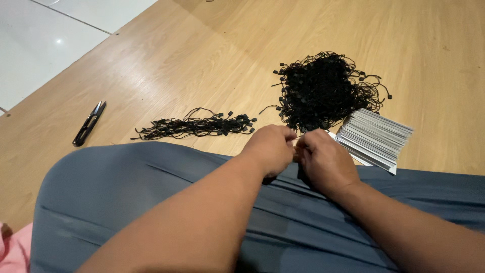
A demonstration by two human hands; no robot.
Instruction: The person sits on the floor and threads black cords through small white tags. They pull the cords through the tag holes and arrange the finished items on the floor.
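While both hands meet above the grey-clad lap, the left hand (270,149) and right hand (323,159) pinch something small between the fingertips, seemingly a black string tag (299,135), though it is mostly hidden. At one o'clock lies the tangled tag pile (323,88), the card stack (374,139) at three, a sorted bundle (199,125) at ten, snips (89,123) beyond. The cord could slip or snag on the pile.

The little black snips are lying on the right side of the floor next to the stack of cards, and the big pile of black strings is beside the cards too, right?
Not quite. The head view shows the black snips on the left, far from the stack of cards. The big pile of black strings is beside the cards.
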